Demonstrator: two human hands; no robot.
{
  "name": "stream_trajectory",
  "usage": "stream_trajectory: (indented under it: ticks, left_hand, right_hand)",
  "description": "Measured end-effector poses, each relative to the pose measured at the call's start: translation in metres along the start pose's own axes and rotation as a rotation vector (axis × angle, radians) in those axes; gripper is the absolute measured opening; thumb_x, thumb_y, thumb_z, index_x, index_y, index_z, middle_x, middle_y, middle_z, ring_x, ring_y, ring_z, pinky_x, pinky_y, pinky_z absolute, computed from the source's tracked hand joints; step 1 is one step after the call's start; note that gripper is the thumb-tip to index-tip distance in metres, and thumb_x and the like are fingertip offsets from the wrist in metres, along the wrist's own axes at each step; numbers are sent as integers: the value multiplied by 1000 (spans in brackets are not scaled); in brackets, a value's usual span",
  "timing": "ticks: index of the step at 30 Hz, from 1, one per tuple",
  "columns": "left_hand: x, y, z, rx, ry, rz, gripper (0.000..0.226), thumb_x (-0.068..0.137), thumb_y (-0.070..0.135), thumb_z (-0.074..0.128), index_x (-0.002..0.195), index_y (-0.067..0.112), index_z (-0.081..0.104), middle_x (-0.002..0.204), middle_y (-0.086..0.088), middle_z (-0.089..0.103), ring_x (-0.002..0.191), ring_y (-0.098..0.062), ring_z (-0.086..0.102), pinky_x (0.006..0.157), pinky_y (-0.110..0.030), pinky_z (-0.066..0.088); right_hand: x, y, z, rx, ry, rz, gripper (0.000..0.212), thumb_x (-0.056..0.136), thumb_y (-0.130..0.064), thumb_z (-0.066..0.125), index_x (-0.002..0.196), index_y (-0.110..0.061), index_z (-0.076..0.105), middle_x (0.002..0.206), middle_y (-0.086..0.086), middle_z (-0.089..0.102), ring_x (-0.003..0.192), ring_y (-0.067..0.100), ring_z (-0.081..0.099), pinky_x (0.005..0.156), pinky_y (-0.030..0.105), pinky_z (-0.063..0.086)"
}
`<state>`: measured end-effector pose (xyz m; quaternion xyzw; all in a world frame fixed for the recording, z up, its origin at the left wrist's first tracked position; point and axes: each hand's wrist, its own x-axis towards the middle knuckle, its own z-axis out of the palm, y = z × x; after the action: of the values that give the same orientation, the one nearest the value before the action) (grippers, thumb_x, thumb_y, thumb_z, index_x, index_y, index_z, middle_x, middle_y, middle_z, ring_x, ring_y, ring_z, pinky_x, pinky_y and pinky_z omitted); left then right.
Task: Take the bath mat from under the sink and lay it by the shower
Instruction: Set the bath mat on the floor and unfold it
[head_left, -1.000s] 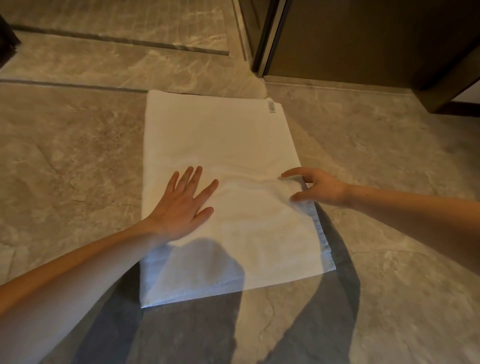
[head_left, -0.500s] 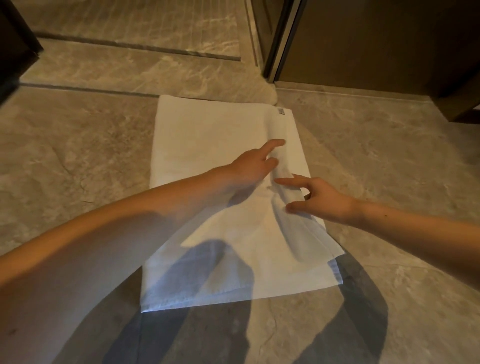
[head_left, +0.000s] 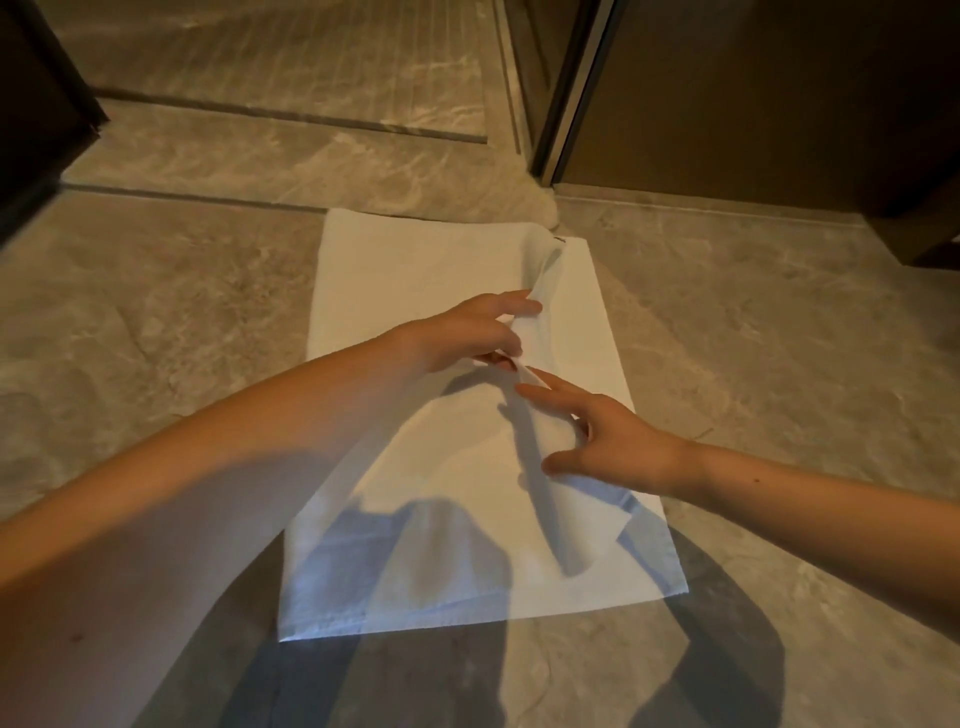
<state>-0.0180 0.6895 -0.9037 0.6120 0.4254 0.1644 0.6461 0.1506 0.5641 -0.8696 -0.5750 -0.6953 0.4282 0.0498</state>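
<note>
A white folded bath mat (head_left: 415, 270) lies on the grey marble floor, its far edge close to the shower threshold. My left hand (head_left: 467, 332) reaches across the mat and pinches the top layer's right edge, lifting it into a raised ridge. Just below it, my right hand (head_left: 608, 441) has its fingers spread, fingertips touching the same lifted fold, thumb resting on the cloth. The lower layer shows along the right side and the near right corner.
A raised stone threshold (head_left: 291, 156) runs across the floor beyond the mat. A dark metal door frame (head_left: 561, 124) and brown panel (head_left: 753, 104) stand at the back right. A dark cabinet edge (head_left: 36, 104) is at the far left.
My left hand crossed from the mat's left side to its right edge and took hold of the top layer, which now stands lifted. My right hand stayed by that edge.
</note>
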Motion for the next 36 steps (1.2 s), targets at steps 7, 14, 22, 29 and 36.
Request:
stream_trajectory:
  ticks: [7, 14, 22, 29, 36]
  left_hand:
    - [-66, -13, -76, 25, 28, 105, 69, 88, -15, 51, 146, 19, 42, 161, 13, 15, 145, -15, 26, 86, -17, 46]
    - [-172, -21, -174, 55, 270, 5, 64, 89, -9, 56, 139, 32, 52, 158, 10, 22, 140, -19, 29, 90, -25, 53]
    - [-264, -74, -254, 227, 443, -303, 68, 90, -6, 57, 138, 42, 50, 158, 11, 23, 147, -20, 18, 109, -37, 41]
    - [-289, -123, -263, 301, 544, -492, 73, 85, -11, 56, 143, 33, 46, 156, 5, 29, 144, -21, 25, 95, -21, 33]
    - [-275, -140, -239, 812, 760, -485, 55, 88, 2, 55, 142, 10, 44, 154, -8, 35, 134, -33, 37, 103, -36, 35]
  right_hand:
    - [33, -69, 30, 205, -77, -108, 78, 85, -4, 70, 150, -28, 36, 158, -19, 22, 142, -3, 20, 111, 15, 22]
    - [88, -162, 80, 297, -192, -327, 80, 81, -1, 73, 142, -40, 39, 141, -37, 29, 120, -30, 30, 93, -3, 30]
    - [144, -243, 187, 342, -341, -391, 87, 79, -6, 76, 151, -31, 33, 160, -15, 20, 143, 7, 25, 104, 25, 32]
    - [165, -256, 254, 453, -447, -252, 80, 81, -4, 72, 150, -25, 36, 159, -7, 26, 134, 22, 46, 103, 37, 47]
    - [161, -227, 243, 177, -100, -464, 50, 92, -4, 56, 141, -11, 50, 148, 11, 46, 133, 24, 45, 106, 22, 35]
